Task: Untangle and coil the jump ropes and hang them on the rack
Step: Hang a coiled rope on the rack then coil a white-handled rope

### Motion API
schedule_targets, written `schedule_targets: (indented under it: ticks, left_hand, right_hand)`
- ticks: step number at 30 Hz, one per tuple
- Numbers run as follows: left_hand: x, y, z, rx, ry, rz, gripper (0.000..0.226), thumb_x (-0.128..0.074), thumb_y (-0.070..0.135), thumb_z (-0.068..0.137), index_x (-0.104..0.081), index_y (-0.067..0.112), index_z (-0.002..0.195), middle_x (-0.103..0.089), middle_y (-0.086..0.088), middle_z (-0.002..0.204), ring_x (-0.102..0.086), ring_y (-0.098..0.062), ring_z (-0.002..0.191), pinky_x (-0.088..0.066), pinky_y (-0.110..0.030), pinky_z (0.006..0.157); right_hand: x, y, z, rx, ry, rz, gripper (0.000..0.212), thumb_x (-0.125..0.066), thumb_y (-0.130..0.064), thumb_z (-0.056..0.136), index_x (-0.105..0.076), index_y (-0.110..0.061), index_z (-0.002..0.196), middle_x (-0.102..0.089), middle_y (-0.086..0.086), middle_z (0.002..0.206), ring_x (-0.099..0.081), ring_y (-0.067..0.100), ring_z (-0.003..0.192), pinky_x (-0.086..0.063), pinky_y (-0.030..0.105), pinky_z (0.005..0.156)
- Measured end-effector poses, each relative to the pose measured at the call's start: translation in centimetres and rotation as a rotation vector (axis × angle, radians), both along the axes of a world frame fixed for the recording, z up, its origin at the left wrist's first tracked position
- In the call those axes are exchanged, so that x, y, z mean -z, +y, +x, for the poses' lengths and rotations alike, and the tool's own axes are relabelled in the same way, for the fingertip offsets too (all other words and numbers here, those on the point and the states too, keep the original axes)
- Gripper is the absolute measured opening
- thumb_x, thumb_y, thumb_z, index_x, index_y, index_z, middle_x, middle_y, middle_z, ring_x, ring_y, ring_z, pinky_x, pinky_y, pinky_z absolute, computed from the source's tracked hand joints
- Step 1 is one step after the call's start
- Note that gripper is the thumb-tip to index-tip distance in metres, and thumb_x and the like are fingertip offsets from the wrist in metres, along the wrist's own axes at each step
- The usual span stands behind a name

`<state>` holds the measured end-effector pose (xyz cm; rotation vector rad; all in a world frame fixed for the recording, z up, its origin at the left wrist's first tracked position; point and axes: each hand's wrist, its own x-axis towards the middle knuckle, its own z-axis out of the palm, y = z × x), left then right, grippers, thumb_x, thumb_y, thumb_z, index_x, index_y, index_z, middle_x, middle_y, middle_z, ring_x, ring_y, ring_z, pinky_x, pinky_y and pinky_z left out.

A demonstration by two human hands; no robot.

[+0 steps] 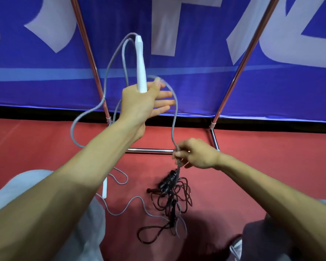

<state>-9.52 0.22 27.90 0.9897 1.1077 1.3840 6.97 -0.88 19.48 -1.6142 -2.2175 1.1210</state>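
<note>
My left hand (139,104) is raised and holds a white jump-rope handle (141,63) upright between thumb and palm, its other fingers spread out. The grey rope (174,113) loops from the handle's top, passes over my fingers and runs down to my right hand (194,153), which pinches it low over the floor. Below that hand the grey rope is tangled with a black jump rope (169,200) lying in a heap. The grey rope's second white handle (104,187) lies on the floor by my left knee. The chrome rack (149,150) stands just behind.
The floor (252,166) is red. A blue banner (271,81) with white lettering hangs behind the rack's two slanted chrome uprights (90,59). My knees in grey trousers (17,189) fill the bottom corners.
</note>
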Motion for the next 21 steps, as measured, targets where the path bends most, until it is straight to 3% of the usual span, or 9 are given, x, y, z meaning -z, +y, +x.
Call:
schedule_targets:
  ticks: [2, 6, 8, 11, 14, 16, 21]
  left_hand:
    - [0.8, 0.3, 0.1, 0.036, 0.071, -0.059, 0.027, -0.053, 0.031, 0.100, -0.066, 0.007, 0.100, -0.074, -0.012, 0.090, -0.075, -0.024, 0.077, -0.061, -0.032, 0.071]
    - [2.7, 0.5, 0.9, 0.180, 0.302, -0.128, 0.020, -0.054, 0.024, 0.099, -0.068, 0.009, 0.102, -0.073, -0.012, 0.099, -0.072, -0.018, 0.081, -0.058, -0.027, 0.074]
    - [3.4, 0.3, 1.3, 0.276, 0.402, -0.149, 0.016, -0.057, 0.017, 0.097, -0.069, 0.009, 0.102, -0.074, -0.010, 0.098, -0.070, -0.013, 0.080, -0.054, -0.023, 0.073]
    - [4.8, -0.4, 2.4, 0.457, 0.528, -0.163, 0.010, -0.062, 0.009, 0.092, -0.072, 0.010, 0.092, -0.075, -0.007, 0.092, -0.070, -0.013, 0.080, -0.051, -0.029, 0.081]
    - [5.3, -1.0, 3.4, 0.604, 0.456, -0.215, 0.015, -0.061, 0.003, 0.092, -0.072, 0.013, 0.094, -0.075, -0.009, 0.098, -0.071, -0.024, 0.093, -0.055, -0.031, 0.090]
    - [5.0, -1.0, 3.8, 0.627, 0.384, -0.256, 0.017, -0.056, 0.002, 0.095, -0.070, 0.012, 0.100, -0.075, -0.011, 0.102, -0.071, -0.022, 0.094, -0.057, -0.027, 0.084]
    - [5.0, -1.0, 3.9, 0.646, 0.383, -0.285, 0.019, -0.055, 0.001, 0.095, -0.071, 0.011, 0.099, -0.076, -0.009, 0.100, -0.071, -0.016, 0.099, -0.053, -0.028, 0.089]
  right_hand:
    - [-1.1, 0.1, 0.2, 0.115, 0.137, 0.025, 0.017, -0.049, -0.008, 0.098, -0.060, -0.009, 0.084, -0.066, 0.005, 0.071, -0.071, 0.027, 0.072, -0.059, 0.035, 0.065]
    - [-3.8, 0.3, 1.0, 0.282, 0.370, 0.087, 0.019, -0.045, -0.006, 0.099, -0.058, -0.008, 0.085, -0.062, 0.008, 0.067, -0.067, 0.027, 0.062, -0.058, 0.041, 0.061]
    - [-5.2, 0.3, 1.2, 0.343, 0.486, 0.097, 0.020, -0.043, -0.005, 0.100, -0.058, -0.006, 0.086, -0.059, 0.011, 0.068, -0.066, 0.026, 0.059, -0.059, 0.041, 0.060]
    - [-6.9, 0.5, 1.6, 0.474, 0.667, 0.121, 0.022, -0.044, -0.006, 0.099, -0.056, -0.004, 0.081, -0.058, 0.011, 0.065, -0.063, 0.016, 0.049, -0.058, 0.033, 0.050]
    - [-8.2, 0.9, 2.6, 0.599, 0.838, 0.099, 0.026, -0.043, -0.009, 0.101, -0.056, -0.005, 0.079, -0.058, 0.009, 0.067, -0.061, 0.011, 0.045, -0.053, 0.026, 0.046]
    - [-8.6, 1.0, 3.3, 0.618, 0.895, 0.064, 0.024, -0.043, -0.009, 0.101, -0.058, -0.004, 0.081, -0.060, 0.008, 0.067, -0.063, 0.012, 0.048, -0.054, 0.026, 0.048]
    - [-8.6, 1.1, 4.2, 0.650, 0.937, 0.019, 0.023, -0.045, -0.012, 0.101, -0.057, -0.003, 0.084, -0.060, 0.013, 0.073, -0.066, 0.018, 0.054, -0.056, 0.030, 0.051]
